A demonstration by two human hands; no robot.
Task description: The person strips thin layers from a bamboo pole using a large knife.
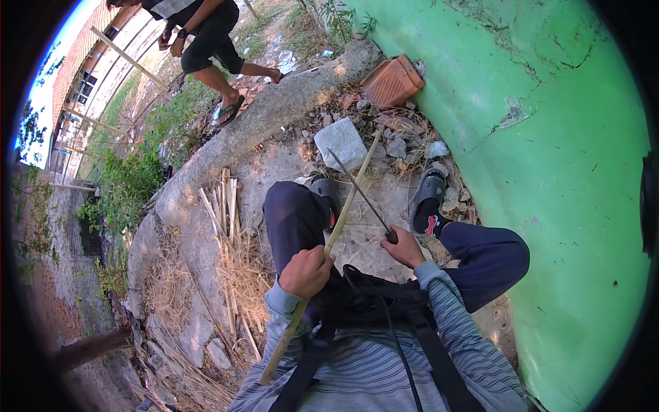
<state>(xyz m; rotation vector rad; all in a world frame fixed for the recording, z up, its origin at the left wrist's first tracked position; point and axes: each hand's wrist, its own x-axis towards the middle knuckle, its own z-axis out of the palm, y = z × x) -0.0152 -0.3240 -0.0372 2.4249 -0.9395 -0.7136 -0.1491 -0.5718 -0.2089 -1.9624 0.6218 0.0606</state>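
My left hand (306,272) is closed around a long pale bamboo strip (338,232), which slants from beside my left forearm up past my knee. In my right hand (403,248) is the dark handle of a long, thin-bladed knife (368,199). Its blade points up and to the left, crossing the strip in the picture; whether the two touch I cannot tell. Just beyond the strip's far part lies a rough white block (341,144). To the left of my bent knee are a bundle of split bamboo strips (225,203) and a heap of pale shavings (244,278).
A green wall (549,178) rises close on my right. Ahead are a ridged orange roof tile (393,81) and stone rubble (396,147). A raised concrete edge (254,117) curves round the front and left. Past it, another person (209,41) is stepping. A dark strap and cable cross my lap.
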